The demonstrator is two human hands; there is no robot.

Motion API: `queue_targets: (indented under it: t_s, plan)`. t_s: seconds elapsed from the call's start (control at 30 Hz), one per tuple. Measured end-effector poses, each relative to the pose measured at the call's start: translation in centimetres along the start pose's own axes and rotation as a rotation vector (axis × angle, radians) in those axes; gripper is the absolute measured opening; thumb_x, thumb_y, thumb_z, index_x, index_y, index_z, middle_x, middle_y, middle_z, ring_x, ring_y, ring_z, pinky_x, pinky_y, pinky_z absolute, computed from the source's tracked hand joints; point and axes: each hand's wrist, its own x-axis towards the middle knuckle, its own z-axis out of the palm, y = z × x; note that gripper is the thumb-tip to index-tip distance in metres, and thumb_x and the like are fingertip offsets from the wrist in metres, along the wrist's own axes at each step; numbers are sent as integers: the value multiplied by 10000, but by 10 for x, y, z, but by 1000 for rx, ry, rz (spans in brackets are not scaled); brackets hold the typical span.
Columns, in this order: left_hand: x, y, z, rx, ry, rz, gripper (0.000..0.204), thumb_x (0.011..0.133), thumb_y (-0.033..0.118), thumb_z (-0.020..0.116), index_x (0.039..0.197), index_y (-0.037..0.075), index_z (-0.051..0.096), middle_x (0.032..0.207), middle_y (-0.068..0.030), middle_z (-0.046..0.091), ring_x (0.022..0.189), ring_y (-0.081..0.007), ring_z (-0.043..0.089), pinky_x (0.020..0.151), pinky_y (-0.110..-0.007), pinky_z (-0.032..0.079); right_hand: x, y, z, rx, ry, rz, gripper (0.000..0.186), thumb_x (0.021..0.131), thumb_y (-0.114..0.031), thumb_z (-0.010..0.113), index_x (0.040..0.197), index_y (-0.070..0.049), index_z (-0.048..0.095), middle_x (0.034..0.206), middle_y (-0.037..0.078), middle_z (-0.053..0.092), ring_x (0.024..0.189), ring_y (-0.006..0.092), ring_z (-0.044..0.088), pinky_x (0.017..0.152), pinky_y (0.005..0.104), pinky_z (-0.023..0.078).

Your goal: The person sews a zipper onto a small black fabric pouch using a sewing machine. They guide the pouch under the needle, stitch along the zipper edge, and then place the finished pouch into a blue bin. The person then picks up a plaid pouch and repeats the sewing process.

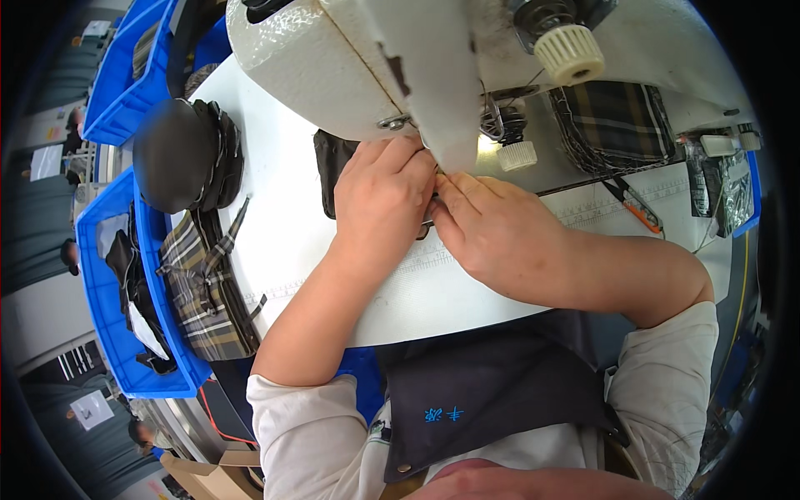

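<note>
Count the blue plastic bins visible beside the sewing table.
2. One blue plastic bin sits at upper left, beyond the stack of dark round fabric pieces. The second blue bin is at lower left, with plaid fabric draped over its edge. More may be hidden out of frame.

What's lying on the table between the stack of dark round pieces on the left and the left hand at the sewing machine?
In the head view, only bare white table lies between the dark stack and the left hand; a dark fabric piece sits right beside the hand.

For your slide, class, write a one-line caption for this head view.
Both hands, left and right, press dark fabric under a white sewing machine, plaid pieces stacked alongside.
</note>
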Motion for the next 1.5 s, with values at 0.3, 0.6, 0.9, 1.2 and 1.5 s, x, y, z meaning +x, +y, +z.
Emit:
queue_targets:
  t_s: [0.3, 0.6, 0.9, 1.2, 1.5]
  plan:
    - [2, -4, 3, 6, 25, 20, 268, 824, 90, 805, 1091, 108, 804, 1105, -12, 769, 981, -250, 723, 819, -360, 576, 2, 1, 1, -7, -16, 25, 326, 857, -92, 682, 1091, 134, 698, 1134, 336, 724, 1051, 393, 743, 877, 404, 613]
    - [3, -7, 6, 54, 26, 5, 219, 828, 126, 805, 1042, 148, 764, 995, 5, 761, 906, -252, 717, 759, -386, 532, 3, 2, -3, -36, -106, 40, 412, 863, -117, 650, 1213, 96, 692, 1253, 277, 710, 1172, 358, 698, 1009, 422, 570]
    - [-1, 3, -12, -77, -12, -17, 301, 775, 64, 820, 1065, 123, 765, 1095, -38, 738, 968, -280, 704, 786, -404, 557, 2, 5, 2, -37, 40, 5, 283, 808, -114, 684, 1015, 76, 717, 1015, 229, 724, 979, 306, 700, 847, 366, 582]
    - [-5, -9, -5, -144, -40, 5, 248, 757, 21, 833, 989, 67, 761, 992, -56, 742, 887, -297, 669, 780, -396, 553, -1, 1, 1, -15, 10, 8, 263, 807, -113, 697, 977, 87, 711, 965, 203, 692, 932, 288, 672, 768, 345, 581]
    - [1, -9, -3, -219, -23, 20, 189, 787, 22, 827, 960, 35, 753, 954, -80, 745, 884, -308, 674, 784, -397, 552, -2, -5, -2, -8, -42, 39, 311, 844, -82, 707, 1092, 105, 714, 1095, 218, 717, 1036, 327, 701, 937, 400, 600]
